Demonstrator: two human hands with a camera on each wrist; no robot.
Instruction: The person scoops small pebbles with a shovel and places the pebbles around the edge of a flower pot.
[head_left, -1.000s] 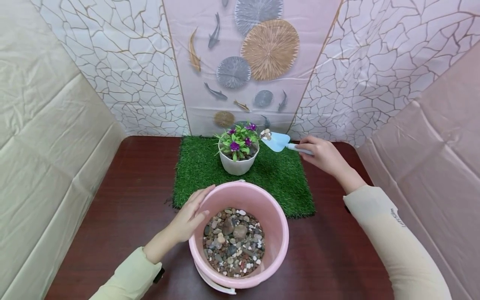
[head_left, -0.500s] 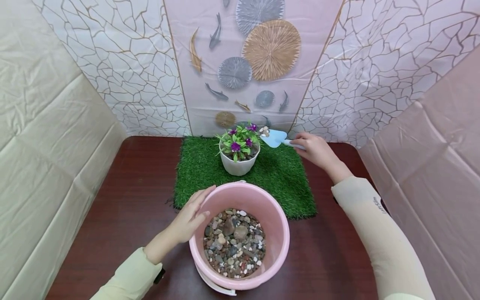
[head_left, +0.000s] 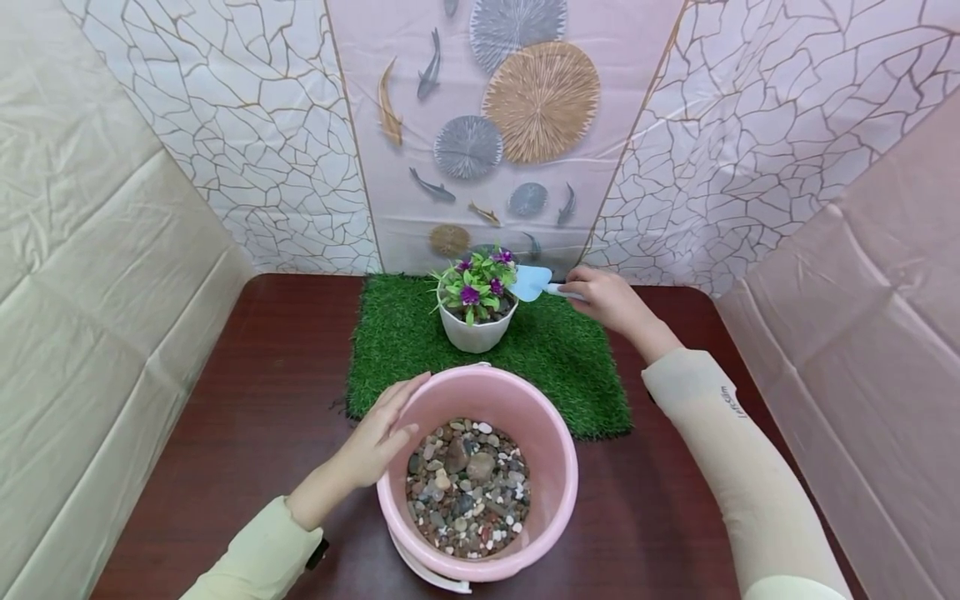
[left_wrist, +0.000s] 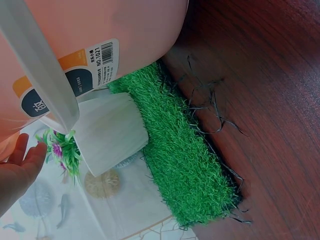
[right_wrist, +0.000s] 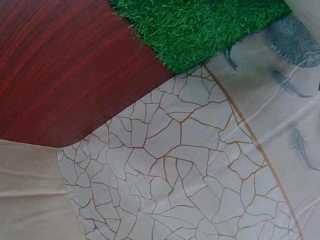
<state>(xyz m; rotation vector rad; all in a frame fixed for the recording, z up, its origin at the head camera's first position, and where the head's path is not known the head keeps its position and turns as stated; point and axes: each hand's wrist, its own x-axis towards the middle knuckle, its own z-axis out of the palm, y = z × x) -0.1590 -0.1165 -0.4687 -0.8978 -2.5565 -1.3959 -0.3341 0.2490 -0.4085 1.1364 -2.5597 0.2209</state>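
Observation:
My right hand (head_left: 609, 302) grips the pale handle of a small light-blue trowel (head_left: 531, 283) at the back right. The blade's tip reaches into the leaves of a purple-flowered plant (head_left: 480, 279), which hide it. The plant stands in a white faceted pot (head_left: 474, 335), its side also visible in the left wrist view. My left hand (head_left: 375, 435) rests on the left rim of a pink bucket (head_left: 553, 467), fingers extended and thumb toward the inside. Mixed pebbles (head_left: 468, 492) cover the bucket's bottom. In the right wrist view neither my hand nor the trowel shows.
The pot stands on a green artificial grass mat (head_left: 390, 333) on a dark red wooden table (head_left: 277, 375). A white bucket handle (head_left: 427, 571) hangs down at the front. Patterned cloth (head_left: 285, 167) closes the back, and plain cloth walls stand at both sides.
My right hand has moved left with the trowel, bringing the blade from beside the plant into its leaves. The pebbles seen on its tip earlier no longer show there. My left hand stays put.

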